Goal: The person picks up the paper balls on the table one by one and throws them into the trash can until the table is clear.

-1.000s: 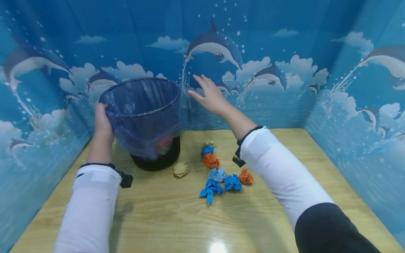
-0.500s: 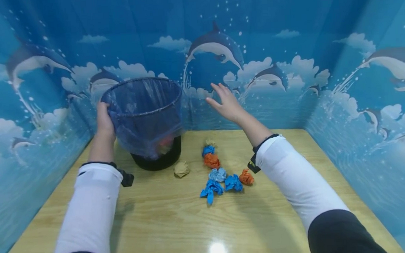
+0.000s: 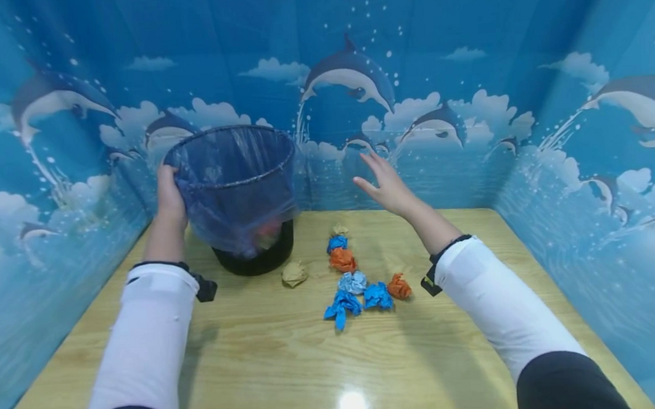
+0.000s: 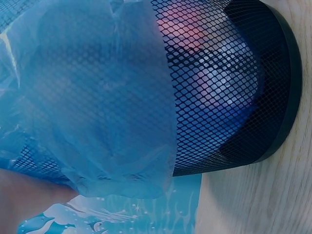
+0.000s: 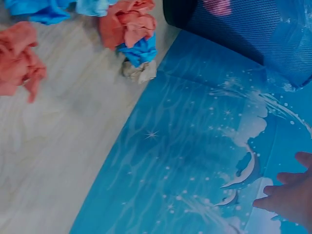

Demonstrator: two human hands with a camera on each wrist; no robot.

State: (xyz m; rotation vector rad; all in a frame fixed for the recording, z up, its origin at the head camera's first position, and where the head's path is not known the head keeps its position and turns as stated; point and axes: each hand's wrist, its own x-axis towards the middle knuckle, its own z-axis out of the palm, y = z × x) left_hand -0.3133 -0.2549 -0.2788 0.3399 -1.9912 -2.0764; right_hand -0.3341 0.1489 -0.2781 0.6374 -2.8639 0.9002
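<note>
My left hand [image 3: 170, 194] grips the upper left side of a black mesh wastebasket [image 3: 258, 260], with the fingers hidden behind it. A translucent blue bag [image 3: 234, 218] lines the basket and folds down over its rim. Through the mesh [image 4: 214, 122], reddish and pale crumpled pieces show low inside in the left wrist view. My right hand [image 3: 384, 186] is held in the air right of the basket, fingers spread and holding nothing. Below it lie crumpled paper balls: an orange one [image 3: 400, 286], a blue one [image 3: 378, 296] and a light blue one [image 3: 352, 283].
Another orange ball [image 3: 343, 260], a small blue one [image 3: 337, 244] and a tan one [image 3: 339, 230] line up toward the back. A tan ball [image 3: 294, 273] lies by the basket's base. Dolphin-print curtains [image 3: 443, 180] border the wooden table [image 3: 257, 356].
My right hand has moved right and slightly down, away from the basket. The left hand, the basket and the paper balls stay where they were.
</note>
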